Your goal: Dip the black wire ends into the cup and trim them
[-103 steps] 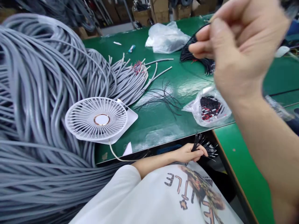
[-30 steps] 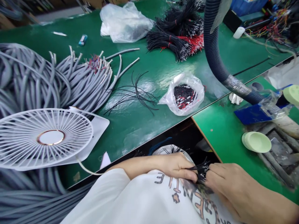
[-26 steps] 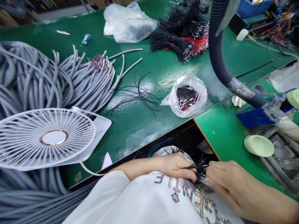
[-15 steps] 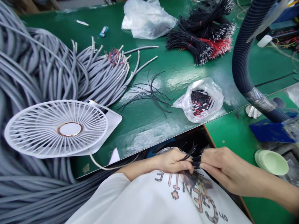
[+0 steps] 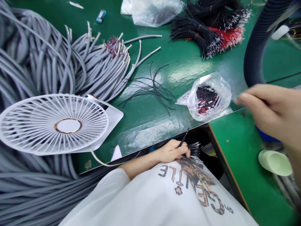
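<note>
My left hand [image 5: 173,150] is closed around a bundle of thin black wires [image 5: 195,148], low at the table's front edge and close to my shirt. Bare silvery ends fan out from the bundle to the right of the fingers. Raised at the right is my right hand [image 5: 268,110], blurred, its fingers curled together; whether anything sits in the fingertips I cannot make out. Nearest to it lies an open clear plastic bag [image 5: 225,91] with small black, red and white pieces [image 5: 206,97] inside. Loose black wires [image 5: 154,83] lie spread on the green table [image 5: 150,125].
A white fan [image 5: 68,125] stands at the left before a large heap of grey cables [image 5: 98,75]. Tied black and red wire bundles [image 5: 211,31] lie at the back, beside a plastic bag [image 5: 152,14]. A dark corrugated hose [image 5: 256,47] and a pale green cup [image 5: 275,163] are at the right.
My right hand has left the wire bundle and moved up and right, past the clear bag. My left hand still grips the black wires. The view has shifted slightly.
</note>
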`<state>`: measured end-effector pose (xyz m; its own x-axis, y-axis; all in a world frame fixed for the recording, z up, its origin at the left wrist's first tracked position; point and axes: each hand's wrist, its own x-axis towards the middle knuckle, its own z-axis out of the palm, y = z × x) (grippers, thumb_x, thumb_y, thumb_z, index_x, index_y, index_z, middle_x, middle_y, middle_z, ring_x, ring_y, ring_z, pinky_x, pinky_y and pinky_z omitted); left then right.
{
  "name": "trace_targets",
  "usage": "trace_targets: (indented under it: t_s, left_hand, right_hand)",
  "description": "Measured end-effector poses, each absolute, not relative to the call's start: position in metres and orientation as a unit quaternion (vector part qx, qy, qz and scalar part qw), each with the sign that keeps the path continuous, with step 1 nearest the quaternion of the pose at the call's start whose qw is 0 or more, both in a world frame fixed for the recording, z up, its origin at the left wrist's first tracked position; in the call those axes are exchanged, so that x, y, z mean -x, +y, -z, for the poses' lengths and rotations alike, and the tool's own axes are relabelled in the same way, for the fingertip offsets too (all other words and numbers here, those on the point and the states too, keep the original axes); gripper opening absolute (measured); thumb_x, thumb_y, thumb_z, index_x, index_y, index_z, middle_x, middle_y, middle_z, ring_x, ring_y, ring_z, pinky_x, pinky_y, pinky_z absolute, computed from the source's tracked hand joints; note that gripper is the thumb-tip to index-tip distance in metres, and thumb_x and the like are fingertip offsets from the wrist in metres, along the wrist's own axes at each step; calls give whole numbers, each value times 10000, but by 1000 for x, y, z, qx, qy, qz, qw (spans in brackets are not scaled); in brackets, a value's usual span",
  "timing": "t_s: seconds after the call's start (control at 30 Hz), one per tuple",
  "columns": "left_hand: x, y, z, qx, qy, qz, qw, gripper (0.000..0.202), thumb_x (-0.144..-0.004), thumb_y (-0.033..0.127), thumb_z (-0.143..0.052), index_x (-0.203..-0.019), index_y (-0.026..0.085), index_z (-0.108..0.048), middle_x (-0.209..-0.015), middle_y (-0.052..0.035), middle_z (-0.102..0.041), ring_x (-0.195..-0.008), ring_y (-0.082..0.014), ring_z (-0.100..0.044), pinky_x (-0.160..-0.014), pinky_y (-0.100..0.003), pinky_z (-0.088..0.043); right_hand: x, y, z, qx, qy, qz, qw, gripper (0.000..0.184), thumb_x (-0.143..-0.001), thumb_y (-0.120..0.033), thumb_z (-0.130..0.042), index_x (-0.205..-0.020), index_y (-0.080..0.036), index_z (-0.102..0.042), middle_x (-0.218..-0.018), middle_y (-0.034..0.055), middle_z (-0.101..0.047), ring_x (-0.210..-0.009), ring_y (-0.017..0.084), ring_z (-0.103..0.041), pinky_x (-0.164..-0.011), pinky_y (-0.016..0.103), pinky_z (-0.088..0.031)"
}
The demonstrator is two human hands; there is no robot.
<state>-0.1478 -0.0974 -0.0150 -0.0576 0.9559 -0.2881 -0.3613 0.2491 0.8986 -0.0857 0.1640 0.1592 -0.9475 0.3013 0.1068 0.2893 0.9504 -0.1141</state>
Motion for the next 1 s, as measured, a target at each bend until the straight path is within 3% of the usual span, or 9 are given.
trace_targets:
  t_s: [0.1,0.17,0.23,0.33,0.47,0.53,0.67,0.83,1.0]
  left_hand:
    - [141,-88,13,-290,490,-537,623,660,-845,721,-447,-809,93,-647,-538,47,-414,-478,-62,-324,-472,-201,-257]
    - [139,-82,10,-300,497,-542,608,639,-858,698,-455,-811,93,-655,-525,50,-402,-492,-68,-329,-490,-204,-275]
    - [140,-80,7,-317,507,-551,582,623,-868,680,-457,-806,95,-663,-542,39,-432,-525,-78,-365,-523,-207,-316]
    - [141,-78,3,-348,513,-548,561,587,-885,641,-461,-810,99,-672,-599,14,-500,-588,-95,-436,-588,-213,-377]
    - [140,-74,2,-393,510,-523,558,535,-906,584,-467,-832,100,-682,-671,-10,-573,-645,-108,-498,-656,-216,-420]
    - [138,-71,1,-405,508,-513,560,522,-913,570,-466,-840,101,-685,-687,-11,-589,-656,-108,-510,-668,-212,-428]
    - [134,-68,-1,-416,500,-513,560,499,-919,546,-475,-849,98,-684,-703,-12,-608,-674,-106,-528,-681,-206,-441]
    - [131,-67,1,-412,501,-520,556,530,-924,570,-456,-863,93,-681,-701,-12,-605,-669,-102,-527,-673,-207,-441]
    - [128,-69,15,-359,476,-560,575,611,-904,633,-446,-947,60,-654,-539,51,-440,-493,-65,-361,-496,-199,-312]
  right_hand:
    - [122,173,-125,106,-993,41,3,204,-904,-233,-469,-906,-174,-665,-868,104,-615,-726,192,-543,-602,312,-347]
    - [131,174,-105,81,-995,55,-18,286,-881,-185,-505,-1133,-168,-638,-976,127,-609,-770,189,-541,-596,292,-346]
    - [124,173,-98,81,-995,49,34,383,-876,-202,-541,-1256,-192,-588,-1073,140,-602,-857,219,-558,-620,294,-379]
    - [96,166,-105,75,-991,-59,92,268,-911,-269,-539,-1129,-187,-672,-1051,130,-641,-933,246,-589,-744,341,-452]
    - [59,145,-119,3,-942,-318,-105,246,-938,-337,-531,-912,-185,-722,-894,67,-700,-842,179,-633,-772,296,-480]
    - [50,135,-122,12,-915,-362,-177,285,-947,-363,-514,-895,-184,-728,-854,52,-701,-792,157,-627,-725,274,-471]
    - [41,126,-119,43,-903,-371,-211,283,-935,-334,-519,-808,-177,-718,-747,25,-675,-700,134,-598,-664,257,-439]
    - [38,123,-111,13,-934,-332,-133,215,-908,-244,-558,-751,-178,-689,-703,23,-645,-692,139,-558,-666,271,-411]
    - [47,118,-130,-35,-978,-208,7,228,-925,-213,-527,-747,-176,-664,-709,56,-631,-718,183,-542,-677,323,-400]
